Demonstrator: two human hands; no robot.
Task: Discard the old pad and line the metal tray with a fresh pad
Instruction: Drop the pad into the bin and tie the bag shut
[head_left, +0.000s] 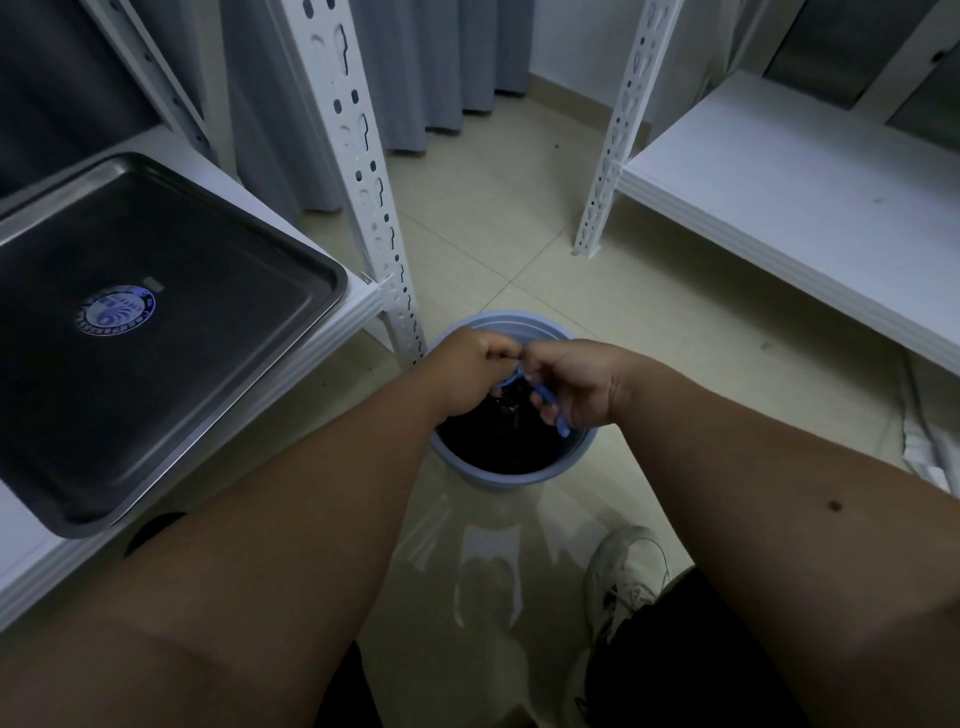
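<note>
The metal tray (291, 254) lies bare on the white shelf at the left, with a round blue sticker (117, 310) on its floor. Over the blue bin (511, 470) on the floor, my left hand (467, 371) and my right hand (569, 387) meet. Both hold a crumpled blue pad (548, 400), most of it hidden in my fingers, with a strip hanging below my right hand. The bin has a dark liner inside. No fresh pad is in view.
A white slotted shelf post (363, 171) stands just left of the bin. Another white shelf (779, 208) runs along the right. Grey curtains hang at the back. My shoe (631, 571) is on the tiled floor below the bin.
</note>
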